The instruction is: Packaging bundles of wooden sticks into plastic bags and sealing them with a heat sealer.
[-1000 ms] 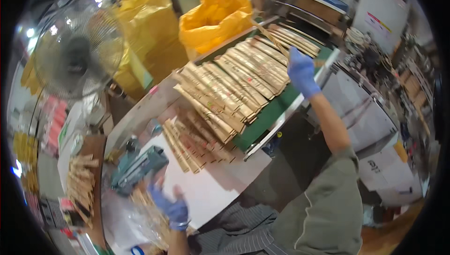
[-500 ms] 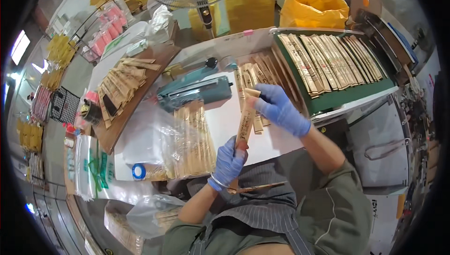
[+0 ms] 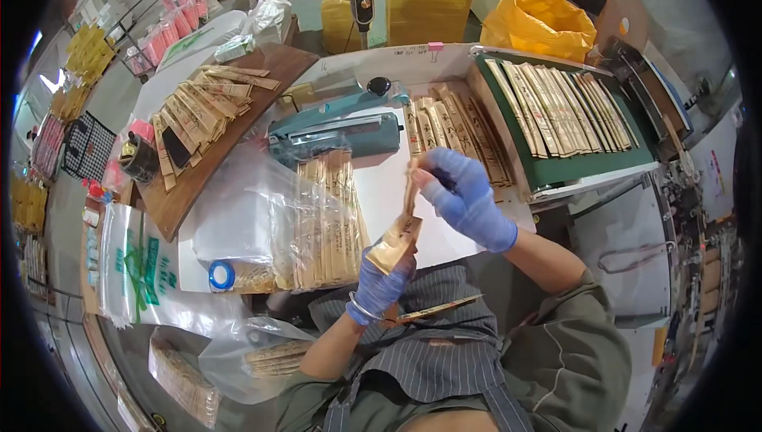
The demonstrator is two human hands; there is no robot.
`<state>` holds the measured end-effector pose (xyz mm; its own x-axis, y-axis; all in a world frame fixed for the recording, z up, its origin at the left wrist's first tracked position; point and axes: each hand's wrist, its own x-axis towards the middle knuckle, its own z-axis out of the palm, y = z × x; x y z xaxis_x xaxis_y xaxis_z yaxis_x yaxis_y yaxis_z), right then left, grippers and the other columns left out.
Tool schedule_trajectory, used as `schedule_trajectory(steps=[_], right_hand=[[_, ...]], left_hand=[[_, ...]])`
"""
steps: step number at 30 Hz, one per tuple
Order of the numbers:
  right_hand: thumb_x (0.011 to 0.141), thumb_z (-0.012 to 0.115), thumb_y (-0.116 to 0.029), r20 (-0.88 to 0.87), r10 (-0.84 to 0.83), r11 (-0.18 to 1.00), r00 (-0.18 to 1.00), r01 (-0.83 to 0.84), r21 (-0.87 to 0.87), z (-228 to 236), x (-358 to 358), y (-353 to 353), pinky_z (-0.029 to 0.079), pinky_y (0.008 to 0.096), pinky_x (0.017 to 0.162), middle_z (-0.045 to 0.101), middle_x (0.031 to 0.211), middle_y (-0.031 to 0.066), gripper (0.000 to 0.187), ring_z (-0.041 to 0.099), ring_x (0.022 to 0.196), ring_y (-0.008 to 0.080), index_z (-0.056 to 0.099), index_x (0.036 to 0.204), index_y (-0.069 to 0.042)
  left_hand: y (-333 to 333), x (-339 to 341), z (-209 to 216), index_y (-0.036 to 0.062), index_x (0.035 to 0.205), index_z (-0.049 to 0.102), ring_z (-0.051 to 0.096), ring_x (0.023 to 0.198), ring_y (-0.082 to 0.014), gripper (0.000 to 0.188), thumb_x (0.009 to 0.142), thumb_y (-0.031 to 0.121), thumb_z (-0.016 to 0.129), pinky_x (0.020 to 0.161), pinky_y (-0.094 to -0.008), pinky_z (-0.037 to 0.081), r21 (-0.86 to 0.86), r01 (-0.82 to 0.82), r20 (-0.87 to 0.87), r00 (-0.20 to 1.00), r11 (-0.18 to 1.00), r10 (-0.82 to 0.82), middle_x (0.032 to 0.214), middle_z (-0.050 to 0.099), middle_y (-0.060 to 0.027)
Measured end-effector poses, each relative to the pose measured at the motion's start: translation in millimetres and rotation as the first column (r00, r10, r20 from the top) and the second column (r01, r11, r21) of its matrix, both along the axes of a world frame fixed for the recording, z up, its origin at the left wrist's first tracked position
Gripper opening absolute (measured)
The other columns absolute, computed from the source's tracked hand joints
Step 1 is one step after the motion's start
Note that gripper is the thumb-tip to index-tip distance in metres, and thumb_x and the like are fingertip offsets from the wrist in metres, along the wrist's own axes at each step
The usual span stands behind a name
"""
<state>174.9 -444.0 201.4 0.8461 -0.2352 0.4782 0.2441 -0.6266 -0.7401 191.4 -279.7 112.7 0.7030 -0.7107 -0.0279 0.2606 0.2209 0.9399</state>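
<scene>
Both my hands wear blue gloves. My left hand (image 3: 381, 281), with a bracelet at its wrist, is closed around a tan paper packet (image 3: 394, 248) in front of my apron. My right hand (image 3: 468, 198), higher and to the right, pinches the upper end of a narrow brown strip (image 3: 409, 192). The strip runs down to the packet; I cannot tell whether the two are one piece. Another long narrow packet (image 3: 440, 308) lies across my lap. Just beyond my right hand, several long printed packets (image 3: 460, 130) lie on the white table (image 3: 389, 186).
A teal sealing machine (image 3: 337, 136) stands mid-table. Left of my hands, a clear bag (image 3: 317, 225) holds several packets, near a blue tape roll (image 3: 221, 275). More packets lie on a wooden board (image 3: 262, 75) and a green tray (image 3: 571, 168). A fan (image 3: 362, 7) stands behind.
The packet stretched between my hands has turned and now shows a short tan face at my left hand. My right hand has shifted slightly down and left. The view has moved slightly.
</scene>
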Motion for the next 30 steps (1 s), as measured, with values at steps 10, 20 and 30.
schedule_trajectory(steps=[10,20,30], right_hand=[[0.090,0.048,-0.017,0.215,-0.400,0.623,0.891,0.092,0.777,14.7,17.3,-98.9,0.039,0.0193,0.044,0.055,0.070,0.0033,0.016,0.046,0.048,0.0066,0.052,0.079,-0.008],[0.086,0.055,-0.014,-0.304,0.150,0.515,0.941,0.188,0.836,-60.7,-40.9,-57.8,0.044,0.0185,0.042,0.059,0.069,0.0026,0.016,0.053,0.049,0.0058,0.061,0.090,0.001],[0.084,0.057,-0.019,-0.159,0.336,0.355,0.928,0.031,0.934,-43.7,-40.0,-33.9,0.042,0.0187,0.046,0.058,0.074,0.0050,0.023,0.053,0.054,0.0061,0.061,0.093,0.002]], left_hand=[[39.5,-39.5,-105.9,0.0086,0.112,0.055,0.059,0.068,-0.0260,0.040,0.078,0.028,0.061,0.065,-0.0340,0.049,0.668,0.053,0.630,0.492,0.742,-0.601,0.084,0.062,-0.0117],[62.4,-16.7,-48.3,0.0010,0.084,0.057,0.057,0.069,-0.0127,0.014,0.075,0.009,0.064,0.063,-0.0256,0.047,0.384,0.014,-0.015,1.000,0.923,-0.009,0.075,0.059,-0.0036],[32.3,-26.3,-13.2,0.0065,0.091,0.054,0.051,0.061,-0.0044,0.022,0.077,0.018,0.066,0.048,-0.0167,0.037,0.383,-0.054,-0.028,0.997,0.922,0.070,0.076,0.057,0.0003]])
